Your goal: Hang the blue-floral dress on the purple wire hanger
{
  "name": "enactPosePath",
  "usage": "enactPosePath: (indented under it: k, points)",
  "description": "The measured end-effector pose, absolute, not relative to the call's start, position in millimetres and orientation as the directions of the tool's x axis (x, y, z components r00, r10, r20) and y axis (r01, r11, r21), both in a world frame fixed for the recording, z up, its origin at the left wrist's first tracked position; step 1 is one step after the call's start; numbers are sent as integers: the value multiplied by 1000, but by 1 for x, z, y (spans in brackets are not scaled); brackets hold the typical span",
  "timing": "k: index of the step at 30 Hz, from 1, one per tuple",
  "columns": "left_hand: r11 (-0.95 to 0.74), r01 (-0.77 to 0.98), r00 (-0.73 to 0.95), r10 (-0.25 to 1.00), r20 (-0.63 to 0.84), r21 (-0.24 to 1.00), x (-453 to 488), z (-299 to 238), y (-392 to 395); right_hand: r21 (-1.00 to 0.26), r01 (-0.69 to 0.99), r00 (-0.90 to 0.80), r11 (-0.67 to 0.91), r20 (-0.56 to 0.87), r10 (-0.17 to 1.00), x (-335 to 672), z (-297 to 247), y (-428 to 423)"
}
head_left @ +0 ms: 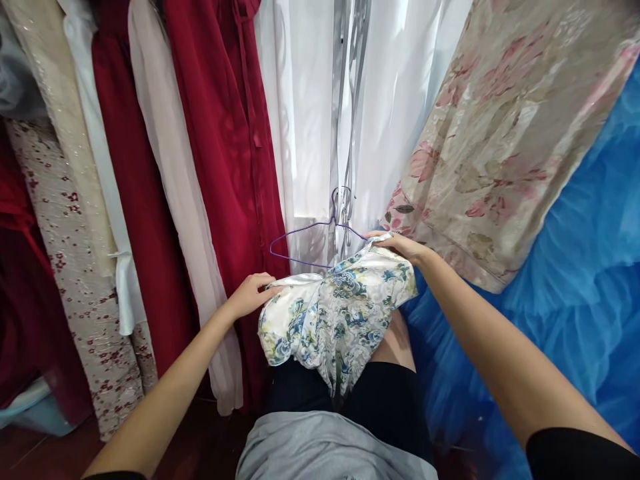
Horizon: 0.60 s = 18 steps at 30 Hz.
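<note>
A white garment with a blue and yellow floral print (345, 300) hangs between my two hands, above my lap. My left hand (253, 293) grips its upper left edge, fingers closed over the cloth. At the upper right edge, my right hand (397, 247) pinches the cloth beside one end of a thin purple wire hanger (305, 230). The hanger's right end reaches the garment near my right fingers, while its left end sticks out bare. Whether my right fingers also touch the wire I cannot tell.
Dark red dresses (210, 120) and a pale pink one (170, 173) hang to the left. White cloth (305, 100) hangs straight ahead. On the right are a beige floral dress (490, 147) and blue tulle (565, 287). A light blue basin (37, 410) sits at lower left.
</note>
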<state>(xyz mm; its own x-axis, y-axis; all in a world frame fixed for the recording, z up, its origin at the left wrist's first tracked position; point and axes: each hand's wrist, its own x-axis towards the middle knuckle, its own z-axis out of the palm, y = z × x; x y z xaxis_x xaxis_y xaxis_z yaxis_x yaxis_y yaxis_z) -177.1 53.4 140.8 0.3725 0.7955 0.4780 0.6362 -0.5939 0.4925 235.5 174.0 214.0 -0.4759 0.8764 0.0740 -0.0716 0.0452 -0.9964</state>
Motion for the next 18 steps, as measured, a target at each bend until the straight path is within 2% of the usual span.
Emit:
enactPosePath:
  k: [2,3,9,12,15,18]
  points:
    - [-610,675,451,786,424,414,-193,135,72,-998,-37,-497,52,63,866,239,221,171]
    - [-600,686,451,795,406,412,-199,135,82,-998,-16,-502,56,56,863,241,223,170]
    - [-514,701,226,818,530,495,-215,180,145,-993,44,-498,112,75,864,241,222,165]
    - [-504,662,98,792,603,555,-202,208,171,-999,6,-470,45,37,882,238,215,162]
    - [-475,599,5,808,590,645,-179,225,185,-998,-32,-474,-62,-39,880,236,210,160]
    - [-420,572,-41,843,536,705,-160,231,184,-999,-10,-418,-45,-37,908,238,205,162]
